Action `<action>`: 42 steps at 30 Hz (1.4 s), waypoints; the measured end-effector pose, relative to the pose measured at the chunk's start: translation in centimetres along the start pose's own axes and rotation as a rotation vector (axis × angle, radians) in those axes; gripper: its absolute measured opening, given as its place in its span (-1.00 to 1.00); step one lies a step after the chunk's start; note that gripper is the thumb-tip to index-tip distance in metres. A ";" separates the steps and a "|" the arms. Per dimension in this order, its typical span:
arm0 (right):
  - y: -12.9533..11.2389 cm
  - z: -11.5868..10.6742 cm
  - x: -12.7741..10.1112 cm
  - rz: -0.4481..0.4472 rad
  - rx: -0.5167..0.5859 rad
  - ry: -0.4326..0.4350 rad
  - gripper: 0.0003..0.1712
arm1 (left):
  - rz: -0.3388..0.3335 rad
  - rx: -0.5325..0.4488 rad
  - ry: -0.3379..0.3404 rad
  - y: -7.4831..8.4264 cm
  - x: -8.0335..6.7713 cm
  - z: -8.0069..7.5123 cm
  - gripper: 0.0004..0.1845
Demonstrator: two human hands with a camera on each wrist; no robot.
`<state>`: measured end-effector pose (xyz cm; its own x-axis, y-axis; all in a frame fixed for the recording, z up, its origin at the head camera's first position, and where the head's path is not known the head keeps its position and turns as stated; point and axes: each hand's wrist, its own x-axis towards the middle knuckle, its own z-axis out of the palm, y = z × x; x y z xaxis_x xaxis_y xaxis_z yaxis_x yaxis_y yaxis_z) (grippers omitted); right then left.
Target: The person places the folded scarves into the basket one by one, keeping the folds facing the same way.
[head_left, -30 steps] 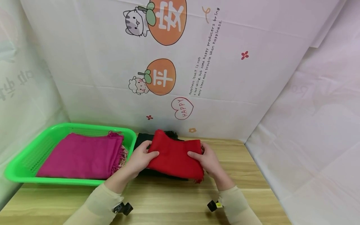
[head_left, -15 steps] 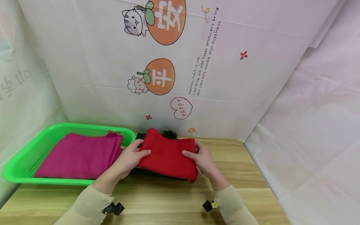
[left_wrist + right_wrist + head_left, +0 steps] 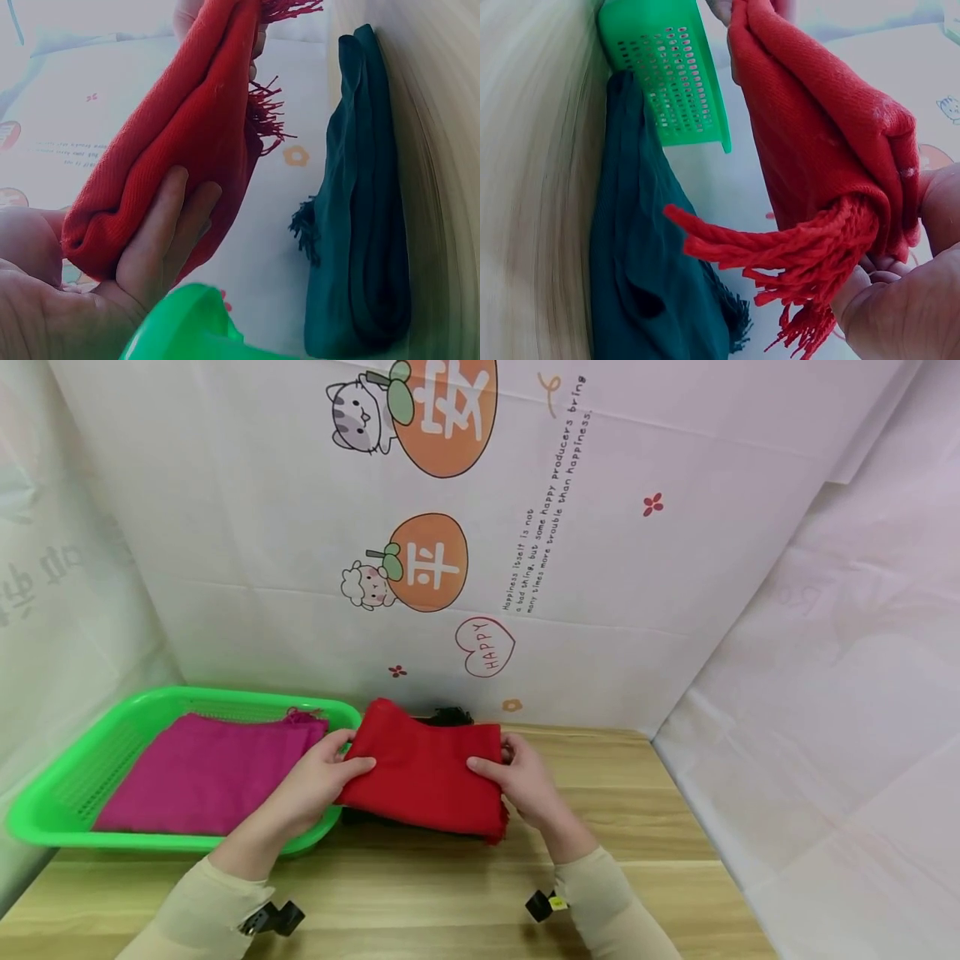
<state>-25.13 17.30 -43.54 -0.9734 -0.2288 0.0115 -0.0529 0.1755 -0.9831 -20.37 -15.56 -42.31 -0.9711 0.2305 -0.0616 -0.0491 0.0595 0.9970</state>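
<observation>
A folded red scarf (image 3: pixel 427 768) with fringe at its right end is held up between both hands. My left hand (image 3: pixel 318 781) grips its left edge, thumb on top and fingers beneath. On the opposite edge my right hand (image 3: pixel 528 781) pinches it the same way. The wrist views show the red scarf raised above a folded dark green fringed scarf (image 3: pixel 360 202), which lies on the table. In the head view the red scarf covers most of the dark one. My left hand overlaps the right rim of a green plastic basket (image 3: pixel 172 693).
Inside the basket at the left lies a folded magenta scarf (image 3: pixel 217 777) with fringe. The wooden table (image 3: pixel 622 827) ends against a white printed cloth backdrop (image 3: pixel 300 527) behind and at both sides.
Both hands have carried the red scarf to the left, toward the basket. It now hides more of the dark scarf's left part, and the left hand has come over the basket's rim.
</observation>
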 end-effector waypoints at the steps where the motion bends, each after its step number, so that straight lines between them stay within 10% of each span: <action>1: 0.0 0.2 0.1 -0.001 0.001 -0.004 -0.45 | 0.001 0.006 0.003 0.0 -0.1 -0.2 -0.36; 42: -1.0 9.4 1.9 -0.010 0.146 -0.097 -0.47 | -0.008 0.079 0.140 -0.9 -4.0 -8.4 -0.33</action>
<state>-24.85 7.69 -44.25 -0.9466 -0.3222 0.0106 -0.0226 0.0335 -0.9992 -18.46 -24.73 -42.53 -0.9941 0.0927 -0.0570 -0.0439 0.1381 0.9894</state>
